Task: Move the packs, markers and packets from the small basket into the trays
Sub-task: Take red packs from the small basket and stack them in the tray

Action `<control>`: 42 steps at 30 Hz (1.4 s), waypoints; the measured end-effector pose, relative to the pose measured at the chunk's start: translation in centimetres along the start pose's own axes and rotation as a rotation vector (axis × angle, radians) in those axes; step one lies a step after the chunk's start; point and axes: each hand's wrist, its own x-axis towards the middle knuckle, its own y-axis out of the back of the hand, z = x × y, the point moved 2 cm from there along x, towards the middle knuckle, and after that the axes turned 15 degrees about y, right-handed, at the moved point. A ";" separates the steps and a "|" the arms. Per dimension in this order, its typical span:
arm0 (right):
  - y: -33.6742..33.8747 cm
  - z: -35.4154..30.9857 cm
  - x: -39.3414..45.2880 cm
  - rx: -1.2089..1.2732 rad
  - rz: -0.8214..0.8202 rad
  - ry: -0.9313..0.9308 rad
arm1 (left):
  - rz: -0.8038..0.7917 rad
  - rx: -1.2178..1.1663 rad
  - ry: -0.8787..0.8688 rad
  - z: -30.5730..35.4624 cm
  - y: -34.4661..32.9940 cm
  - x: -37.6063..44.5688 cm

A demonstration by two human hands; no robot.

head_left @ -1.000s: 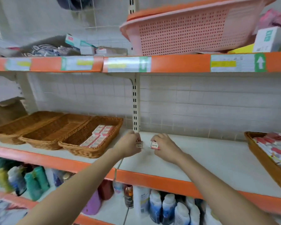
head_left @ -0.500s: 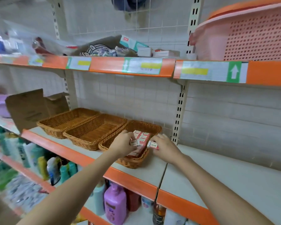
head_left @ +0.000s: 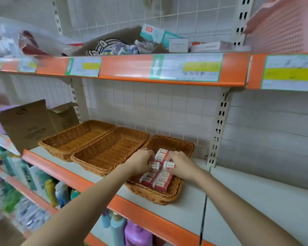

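Since the earlier frames both hands have travelled leftward along the shelf (head_left: 238, 197), from its bare stretch near the upright to a position over the right tray (head_left: 172, 194). Left hand (head_left: 141, 161) pinches one small red-and-white pack (head_left: 154, 165) between curled fingers, held just above the tray contents. Right hand (head_left: 180, 163) pinches a second pack (head_left: 169, 165) in the same manner, just beside the first; each grip is closed on its own pack. Right tray, a woven wicker container, holds a row of matching red-and-white packs (head_left: 158, 180) lying flat along its length, some hidden under the hands. Whether the held packs touch the row below cannot be told from this angle. Middle tray (head_left: 110, 150) and left tray (head_left: 75, 137), both wicker, stand side by side touching the right tray's line, and show only their woven floors. A folded cardboard box (head_left: 30, 125) leans at the left end of the shelf. Upper shelf (head_left: 132, 68) carries small cartons (head_left: 178, 44), a bag of assorted items, blurred, and a pink perforated basket (head_left: 284, 27) at the right. Lower shelf holds coloured bottles (head_left: 132, 233).
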 end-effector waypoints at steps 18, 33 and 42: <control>-1.9 -2.9 1.1 -0.175 -0.058 -0.327 | -0.109 -0.024 -0.439 -1.9 -1.7 3.7; -2.1 -3.5 1.2 -0.253 -0.027 -0.377 | -0.085 0.074 -0.449 -1.6 -1.7 2.9; -2.2 -3.0 1.4 -0.235 -0.030 -0.373 | -0.093 -0.127 -0.327 -1.4 -1.3 3.9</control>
